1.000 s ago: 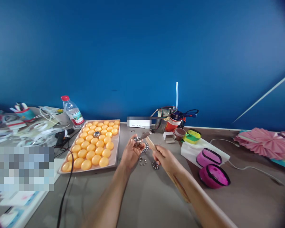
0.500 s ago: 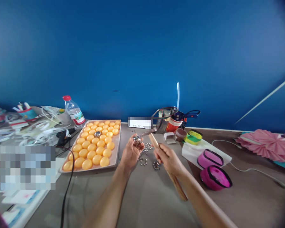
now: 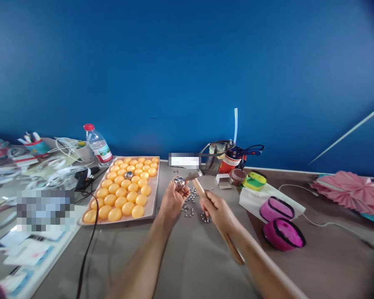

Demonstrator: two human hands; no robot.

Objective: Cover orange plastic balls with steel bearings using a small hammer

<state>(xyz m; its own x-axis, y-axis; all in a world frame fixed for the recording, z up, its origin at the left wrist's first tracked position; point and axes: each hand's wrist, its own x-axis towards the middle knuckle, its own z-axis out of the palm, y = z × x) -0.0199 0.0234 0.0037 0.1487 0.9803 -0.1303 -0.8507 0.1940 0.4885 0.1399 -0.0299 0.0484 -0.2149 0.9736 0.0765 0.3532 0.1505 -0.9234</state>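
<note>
Pinched in the fingertips of my left hand (image 3: 172, 202) is a small ball covered in shiny silver studs (image 3: 179, 181). My right hand (image 3: 218, 209) is wrapped round the wooden handle of a hammer (image 3: 199, 187), whose metal head is close beside the ball's right side; whether they touch I cannot tell. Loose silver beads (image 3: 191, 195) lie scattered on the table between my hands, with a small cluster of beads (image 3: 205, 217) just under my right hand. To the left, a tray (image 3: 151, 195) holds rows of orange balls (image 3: 121, 192) and one silver-studded ball (image 3: 129, 175).
A dark cable (image 3: 89, 245) crosses the tray's left corner. Behind stand a red-capped water bottle (image 3: 98, 145), a red cup (image 3: 229, 163) and a small white box (image 3: 223, 181). Pink-magenta containers (image 3: 283, 234) and pink folded paper (image 3: 349, 191) are on the right.
The hammer head has shifted slightly down and left, nearer the studded ball. Both hands keep their grips and almost the same places.
</note>
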